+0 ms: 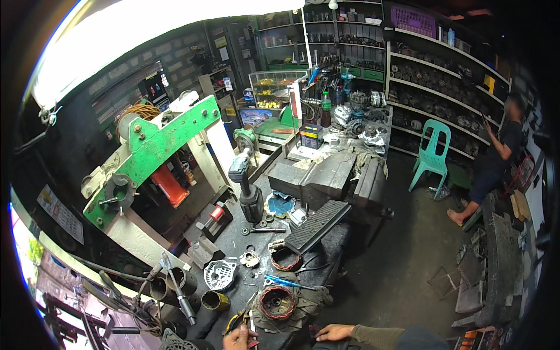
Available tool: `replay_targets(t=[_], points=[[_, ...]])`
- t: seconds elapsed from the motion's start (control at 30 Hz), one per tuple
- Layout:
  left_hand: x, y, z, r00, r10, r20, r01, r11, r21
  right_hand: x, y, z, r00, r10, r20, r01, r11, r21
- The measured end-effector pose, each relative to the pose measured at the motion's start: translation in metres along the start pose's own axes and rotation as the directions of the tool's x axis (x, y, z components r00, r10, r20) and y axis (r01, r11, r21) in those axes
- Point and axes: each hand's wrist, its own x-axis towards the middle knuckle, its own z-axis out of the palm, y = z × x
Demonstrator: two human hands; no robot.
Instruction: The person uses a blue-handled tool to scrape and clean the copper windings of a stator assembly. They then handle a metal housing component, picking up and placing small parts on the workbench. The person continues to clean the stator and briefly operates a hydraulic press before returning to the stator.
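My left hand (236, 339) is at the bench's near edge, fingers curled closed; what they hold is partly hidden. Just beyond it lies a tool with yellow and black handles (233, 322), beside a thin pale strip (252, 322). My right hand (335, 332) rests low to the right, off the bench edge, fingers stretched out and apparently holding nothing. Between and beyond the hands, an alternator stator with red windings (277, 303) sits on a crumpled grey cloth (315, 300). A blue-handled tool (289, 282) lies across the cloth's far side.
On the bench are a silver alternator housing (220, 275), a second stator (286, 260), a ratchet (265, 230), a cordless impact wrench (251, 198) and a large vise (326, 181). A green press frame (151, 160) stands left. Right are a green chair (431, 153) and another person (503, 149).
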Motion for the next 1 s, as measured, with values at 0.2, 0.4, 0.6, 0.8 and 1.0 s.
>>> replay_targets(t=[0.2, 0.4, 0.6, 0.8, 1.0], points=[[0.013, -0.117, 0.036, 0.967, -0.202, 0.153, 0.252, 0.704, -0.664, 0.034, 0.057, 0.055, 0.995, -0.049, 0.092, 0.034, 0.987, 0.158], [0.015, -0.135, 0.025, 0.988, -0.051, 0.147, 0.130, 0.792, -0.597, -0.019, 0.072, 0.073, 0.999, 0.005, -0.033, 0.000, 0.990, 0.143], [0.020, -0.140, 0.037, 0.940, 0.340, -0.027, -0.341, 0.940, -0.017, -0.082, 0.075, 0.115, 0.964, 0.189, -0.188, -0.199, 0.979, -0.035], [0.030, -0.169, 0.060, 0.602, 0.793, -0.096, -0.654, 0.558, 0.511, -0.122, 0.089, 0.155, 0.867, 0.403, -0.292, -0.384, 0.915, 0.120], [0.045, -0.189, 0.072, 0.682, 0.731, -0.025, -0.465, 0.461, 0.756, -0.135, 0.109, 0.158, 0.876, 0.409, -0.255, -0.439, 0.895, -0.075]])
